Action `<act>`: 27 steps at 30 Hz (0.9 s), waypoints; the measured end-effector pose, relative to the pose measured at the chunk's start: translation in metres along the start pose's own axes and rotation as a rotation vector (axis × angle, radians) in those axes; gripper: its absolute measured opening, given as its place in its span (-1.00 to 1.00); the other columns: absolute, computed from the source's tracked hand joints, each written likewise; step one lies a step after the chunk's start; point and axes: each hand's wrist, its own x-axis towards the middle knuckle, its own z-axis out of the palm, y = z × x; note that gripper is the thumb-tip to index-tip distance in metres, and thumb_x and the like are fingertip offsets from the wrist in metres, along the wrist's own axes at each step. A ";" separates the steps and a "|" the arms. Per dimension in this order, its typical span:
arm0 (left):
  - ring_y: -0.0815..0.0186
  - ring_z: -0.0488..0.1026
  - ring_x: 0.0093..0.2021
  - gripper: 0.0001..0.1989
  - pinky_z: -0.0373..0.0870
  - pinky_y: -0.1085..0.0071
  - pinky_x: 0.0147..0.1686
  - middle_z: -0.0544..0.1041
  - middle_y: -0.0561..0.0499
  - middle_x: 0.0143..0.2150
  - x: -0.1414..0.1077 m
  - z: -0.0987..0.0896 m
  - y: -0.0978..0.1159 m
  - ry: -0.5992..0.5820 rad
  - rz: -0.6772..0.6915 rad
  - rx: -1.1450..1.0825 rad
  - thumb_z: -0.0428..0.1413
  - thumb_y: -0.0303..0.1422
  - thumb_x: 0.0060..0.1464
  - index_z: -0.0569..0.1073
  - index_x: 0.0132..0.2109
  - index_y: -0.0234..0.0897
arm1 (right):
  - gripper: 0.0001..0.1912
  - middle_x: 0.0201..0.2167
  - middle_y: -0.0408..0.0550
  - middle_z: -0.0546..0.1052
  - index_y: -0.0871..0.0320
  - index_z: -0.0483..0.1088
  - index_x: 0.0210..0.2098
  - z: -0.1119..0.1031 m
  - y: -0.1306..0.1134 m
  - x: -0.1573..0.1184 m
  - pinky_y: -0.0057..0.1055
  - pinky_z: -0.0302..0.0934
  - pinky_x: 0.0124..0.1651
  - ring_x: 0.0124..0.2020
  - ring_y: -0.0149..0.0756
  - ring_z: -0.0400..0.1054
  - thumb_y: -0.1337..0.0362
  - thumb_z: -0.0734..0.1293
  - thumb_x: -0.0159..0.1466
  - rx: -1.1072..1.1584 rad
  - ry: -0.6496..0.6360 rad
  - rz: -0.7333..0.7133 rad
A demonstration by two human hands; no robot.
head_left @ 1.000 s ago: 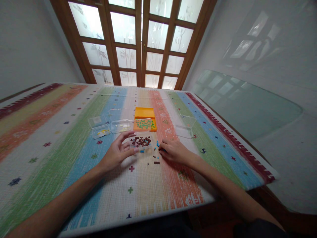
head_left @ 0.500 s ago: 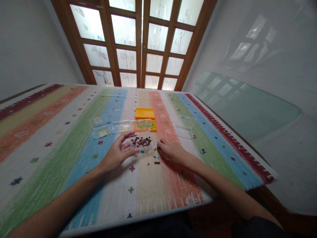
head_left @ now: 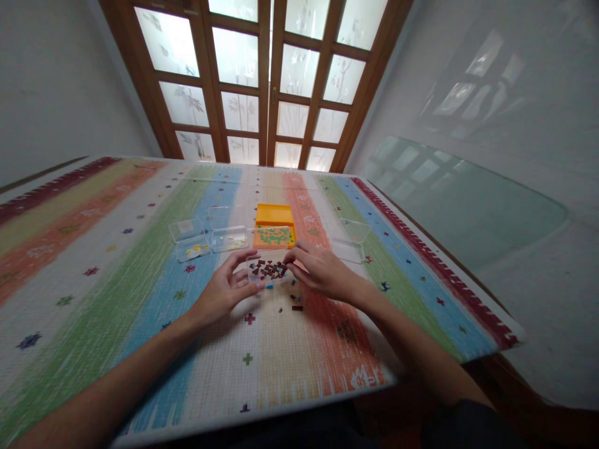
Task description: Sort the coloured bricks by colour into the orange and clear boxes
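My left hand [head_left: 227,287] grips the left end of a clear plastic box [head_left: 258,256], thumb on the near side and fingers on the far side. Small dark brown building bricks [head_left: 270,270], with a few blue bits among them, lie inside. My right hand [head_left: 322,271] is at the right end of this box, its fingertips pinched together over the brown bricks. Whatever is between those fingertips is hidden. On the cloth just in front lie a blue brick [head_left: 269,287], a flat brown brick [head_left: 297,308] and several tiny loose pieces.
Behind the box, an orange case [head_left: 274,213] stands open with green pieces [head_left: 274,236] in it. Two clear boxes, one with yellow pieces [head_left: 196,250] and one with pale pieces [head_left: 233,241], sit to the left. Another open clear box [head_left: 349,251] lies right on the striped tablecloth [head_left: 196,368].
My right hand has moved up and left, from the loose pieces on the cloth to the right end of the box. My left hand keeps its hold on the box.
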 end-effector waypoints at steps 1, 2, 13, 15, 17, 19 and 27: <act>0.10 0.57 0.10 -0.39 0.53 0.09 0.14 0.44 -0.15 0.30 0.000 0.000 0.000 -0.007 0.002 -0.008 0.43 -0.29 0.01 0.43 0.18 -0.14 | -0.82 -0.09 0.10 0.51 0.22 0.43 -0.04 0.001 -0.003 0.005 -0.35 0.22 -0.17 -0.20 -0.24 0.41 0.34 0.20 0.51 -0.008 -0.005 -0.017; 0.11 0.57 0.09 -0.39 0.53 0.10 0.14 0.45 -0.14 0.29 -0.001 0.001 0.000 -0.015 0.003 -0.014 0.43 -0.29 0.01 0.43 0.18 -0.14 | -0.82 -0.08 0.10 0.51 0.23 0.43 -0.04 0.002 -0.006 0.010 -0.35 0.21 -0.18 -0.21 -0.25 0.40 0.35 0.21 0.50 -0.016 -0.016 -0.035; 0.12 0.56 0.14 -0.36 0.48 0.12 0.20 0.43 -0.15 0.34 -0.003 0.006 -0.001 -0.090 -0.013 -0.086 0.43 -0.32 0.02 0.42 0.22 -0.13 | -0.79 -0.06 0.14 0.50 0.23 0.46 -0.06 0.011 -0.022 0.040 -0.31 0.23 -0.15 -0.17 -0.21 0.36 0.32 0.20 0.52 -0.067 -0.151 -0.210; 0.09 0.55 0.17 -0.37 0.47 0.08 0.23 0.43 -0.15 0.34 -0.003 0.006 -0.001 -0.097 -0.013 -0.098 0.42 -0.33 0.02 0.42 0.22 -0.13 | -0.82 -0.04 0.14 0.50 0.21 0.47 -0.06 0.011 -0.023 0.041 -0.31 0.23 -0.13 -0.14 -0.20 0.36 0.32 0.24 0.50 -0.092 -0.171 -0.232; 0.07 0.55 0.18 -0.37 0.48 0.05 0.23 0.43 -0.14 0.34 -0.003 0.006 0.000 -0.099 -0.008 -0.097 0.42 -0.34 0.02 0.42 0.22 -0.13 | -0.85 -0.02 0.14 0.50 0.20 0.49 -0.07 0.011 -0.022 0.042 -0.31 0.23 -0.10 -0.10 -0.19 0.36 0.33 0.28 0.47 -0.099 -0.180 -0.261; 0.08 0.56 0.16 -0.38 0.50 0.05 0.21 0.44 -0.14 0.34 -0.003 0.006 0.001 -0.100 0.001 -0.089 0.42 -0.33 0.02 0.42 0.21 -0.13 | -0.86 0.00 0.14 0.50 0.20 0.49 -0.07 0.012 -0.021 0.041 -0.32 0.22 -0.09 -0.08 -0.19 0.36 0.34 0.29 0.46 -0.097 -0.170 -0.273; 0.11 0.58 0.10 -0.39 0.48 0.05 0.22 0.43 -0.16 0.32 -0.004 0.007 0.005 -0.054 -0.007 -0.069 0.43 -0.33 0.00 0.42 0.18 -0.13 | -0.79 -0.10 0.05 0.48 0.19 0.46 -0.03 -0.002 -0.010 0.027 -0.37 0.13 -0.25 -0.26 -0.28 0.31 0.40 0.20 0.45 -0.023 -0.036 -0.204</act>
